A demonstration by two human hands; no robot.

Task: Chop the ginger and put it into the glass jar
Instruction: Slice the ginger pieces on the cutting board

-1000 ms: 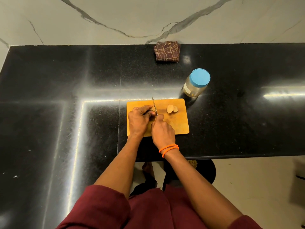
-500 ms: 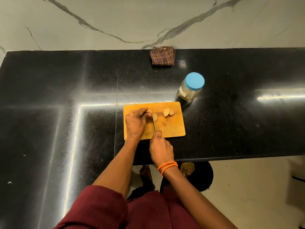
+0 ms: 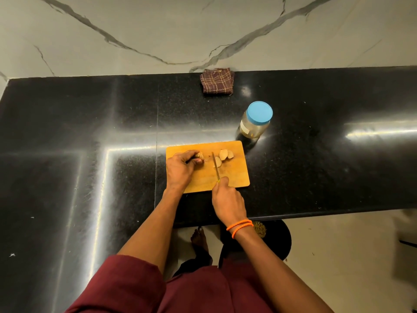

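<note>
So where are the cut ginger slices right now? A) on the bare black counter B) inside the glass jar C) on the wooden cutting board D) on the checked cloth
C: the ginger slices lie on the cutting board right of the knife, and the glass jar has its blue lid on.

Dim, warm indoor light. Hard strip-light glare streaks across glossy black worktop [image 3: 67,132] at 9 and 3 o'clock. Wide-angle bending at edges. Centre sharp; floor [image 3: 338,256] at 4 o'clock murky, soft.
</note>
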